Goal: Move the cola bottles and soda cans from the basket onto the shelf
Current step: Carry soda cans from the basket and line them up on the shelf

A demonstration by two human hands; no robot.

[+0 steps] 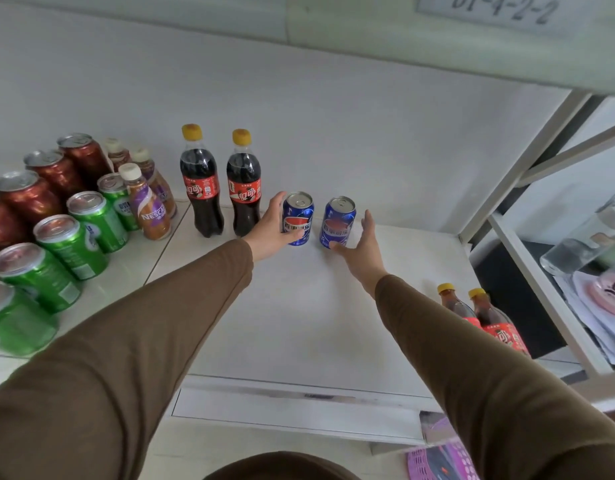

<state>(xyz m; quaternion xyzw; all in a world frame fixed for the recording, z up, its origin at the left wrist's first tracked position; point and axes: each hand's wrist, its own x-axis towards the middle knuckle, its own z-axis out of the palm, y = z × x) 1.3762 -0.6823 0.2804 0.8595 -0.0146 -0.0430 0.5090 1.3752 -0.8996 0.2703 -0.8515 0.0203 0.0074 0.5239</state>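
- Left grip curled round the left blue can, thumb in front, fingers behind; can upright on the shelf.
- Right grip spread apart, fingers straight, just beside the right blue can; thumb near the can's base, contact not clear.
- Both blue cans upright, near each other but apart, toward the back of the shelf.
- Just left of them, two cola bottles with yellow caps, upright side by side against the back wall.
- Further left, coffee bottles, green cans and red cans in rows.
- Lower right, below the shelf edge, two more cola bottles with yellow caps.
- At the bottom edge, part of a purple basket.
- Brown sleeves on both arms.
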